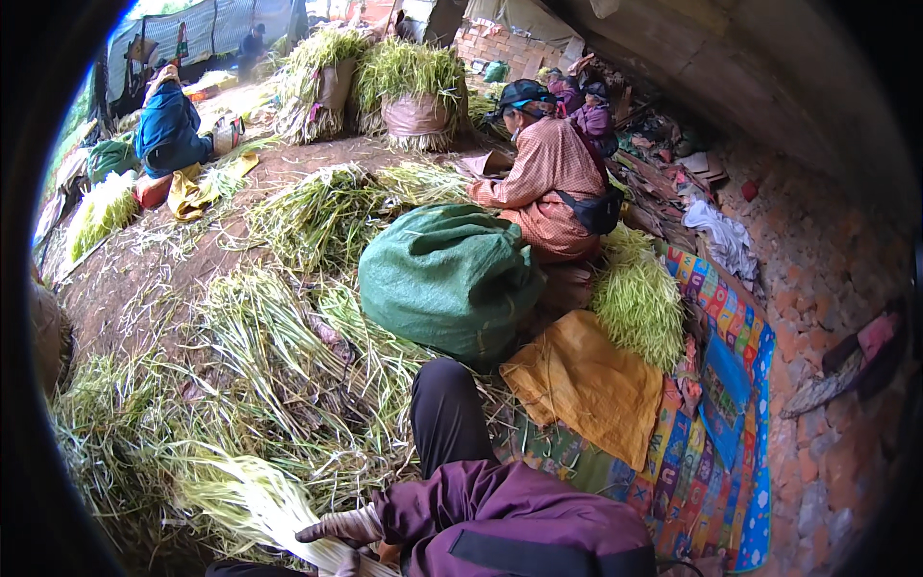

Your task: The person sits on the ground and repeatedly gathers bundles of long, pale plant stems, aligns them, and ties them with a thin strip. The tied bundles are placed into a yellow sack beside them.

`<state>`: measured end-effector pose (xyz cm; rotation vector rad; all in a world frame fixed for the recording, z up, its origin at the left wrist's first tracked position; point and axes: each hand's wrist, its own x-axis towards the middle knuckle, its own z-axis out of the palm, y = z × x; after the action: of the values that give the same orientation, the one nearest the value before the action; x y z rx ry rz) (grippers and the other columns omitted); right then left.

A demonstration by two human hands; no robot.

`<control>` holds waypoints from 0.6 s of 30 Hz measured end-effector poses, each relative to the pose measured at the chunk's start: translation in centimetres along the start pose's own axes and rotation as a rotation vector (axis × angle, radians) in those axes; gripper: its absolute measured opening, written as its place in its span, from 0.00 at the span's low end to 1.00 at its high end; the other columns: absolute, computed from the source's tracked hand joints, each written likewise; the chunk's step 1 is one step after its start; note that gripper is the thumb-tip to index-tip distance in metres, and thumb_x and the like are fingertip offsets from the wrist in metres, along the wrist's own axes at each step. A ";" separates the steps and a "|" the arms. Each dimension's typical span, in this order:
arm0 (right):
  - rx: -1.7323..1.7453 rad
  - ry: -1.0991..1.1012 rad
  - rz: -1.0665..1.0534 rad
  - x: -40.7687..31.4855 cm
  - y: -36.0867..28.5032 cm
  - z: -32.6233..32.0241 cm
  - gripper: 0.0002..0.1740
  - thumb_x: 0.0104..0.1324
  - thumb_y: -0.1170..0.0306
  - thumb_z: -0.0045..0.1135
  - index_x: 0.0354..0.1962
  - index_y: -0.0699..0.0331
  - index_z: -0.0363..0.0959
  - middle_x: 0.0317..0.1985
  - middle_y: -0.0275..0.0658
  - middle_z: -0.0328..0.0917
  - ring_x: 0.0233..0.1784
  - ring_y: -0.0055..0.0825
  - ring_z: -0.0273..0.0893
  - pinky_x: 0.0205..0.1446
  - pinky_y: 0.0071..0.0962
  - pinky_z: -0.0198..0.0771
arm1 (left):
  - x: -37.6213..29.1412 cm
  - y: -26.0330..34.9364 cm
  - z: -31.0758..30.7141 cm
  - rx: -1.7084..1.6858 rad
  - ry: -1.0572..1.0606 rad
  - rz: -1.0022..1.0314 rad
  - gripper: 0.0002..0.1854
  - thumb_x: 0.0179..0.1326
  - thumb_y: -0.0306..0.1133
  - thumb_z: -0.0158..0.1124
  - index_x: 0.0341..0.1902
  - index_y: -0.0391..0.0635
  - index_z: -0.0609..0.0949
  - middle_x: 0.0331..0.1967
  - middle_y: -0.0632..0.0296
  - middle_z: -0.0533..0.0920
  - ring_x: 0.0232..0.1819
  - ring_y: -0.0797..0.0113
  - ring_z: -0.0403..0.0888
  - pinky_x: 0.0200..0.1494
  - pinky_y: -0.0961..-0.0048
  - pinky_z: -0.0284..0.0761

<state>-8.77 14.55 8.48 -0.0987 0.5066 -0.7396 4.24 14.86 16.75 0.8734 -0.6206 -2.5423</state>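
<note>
A bundle of long pale stalks (pixel 270 498) lies across the lower left of my view, its leafy ends fanned out to the left. My right hand (pixel 346 526), in a dark-fingered work glove below a purple sleeve, grips the bundle from above. Lower down, at the picture's bottom edge, my left hand (pixel 350 564) is partly cut off and closes around the stalks' other end. Loose green and straw-coloured stalks (pixel 281 353) lie heaped beyond the bundle. My bent knee (pixel 447 411) in dark trousers rises beside the heap.
A stuffed green woven sack (pixel 447 281) stands ahead, with a person in a checked top (pixel 548 180) seated behind it. An orange sheet (pixel 588 382) covers part of a colourful lettered mat (pixel 685 476) along the brick wall (pixel 829 425). Wrapped stalk bundles (pixel 418 119) stand farther back.
</note>
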 end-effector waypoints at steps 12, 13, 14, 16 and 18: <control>-0.413 0.187 -0.149 -1.6 -0.7 0.5 0.11 0.57 0.65 0.58 0.37 0.61 0.73 0.25 0.36 0.76 0.20 0.20 0.71 0.26 0.23 0.69 | -0.5 -0.6 -0.1 -0.040 0.024 -0.086 0.32 0.56 0.50 0.63 0.53 0.33 0.70 0.41 0.53 0.78 0.40 0.58 0.79 0.47 0.64 0.76; -0.421 0.153 -0.195 -1.7 -0.7 0.4 0.11 0.57 0.66 0.58 0.37 0.61 0.74 0.25 0.35 0.76 0.22 0.20 0.71 0.27 0.23 0.69 | -0.3 -0.7 -0.2 -0.014 0.051 -0.075 0.32 0.56 0.50 0.63 0.52 0.33 0.71 0.40 0.53 0.78 0.38 0.59 0.79 0.45 0.64 0.77; -0.392 0.040 -0.258 -1.7 -0.7 0.4 0.11 0.57 0.67 0.59 0.38 0.61 0.74 0.26 0.33 0.76 0.23 0.19 0.71 0.29 0.23 0.69 | 0.0 -0.7 -0.2 0.071 0.060 -0.052 0.31 0.56 0.49 0.63 0.52 0.34 0.71 0.40 0.53 0.78 0.37 0.60 0.79 0.43 0.65 0.77; -0.469 0.127 -0.282 -2.1 -0.8 0.5 0.12 0.57 0.68 0.59 0.39 0.62 0.74 0.26 0.32 0.76 0.25 0.19 0.71 0.30 0.22 0.68 | 0.6 -1.0 0.0 0.244 0.078 -0.006 0.29 0.56 0.48 0.64 0.51 0.35 0.72 0.40 0.52 0.79 0.35 0.61 0.80 0.39 0.67 0.78; -0.441 0.118 -0.212 -2.6 -1.2 0.6 0.15 0.56 0.68 0.61 0.41 0.63 0.74 0.28 0.32 0.77 0.28 0.21 0.72 0.31 0.24 0.69 | 0.6 -1.4 0.5 0.335 0.155 0.091 0.28 0.55 0.44 0.65 0.52 0.35 0.72 0.42 0.51 0.79 0.37 0.61 0.80 0.41 0.67 0.78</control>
<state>-10.85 15.39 10.38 -0.5290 0.7751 -0.8335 3.22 15.92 16.10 1.1133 -1.0296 -2.2984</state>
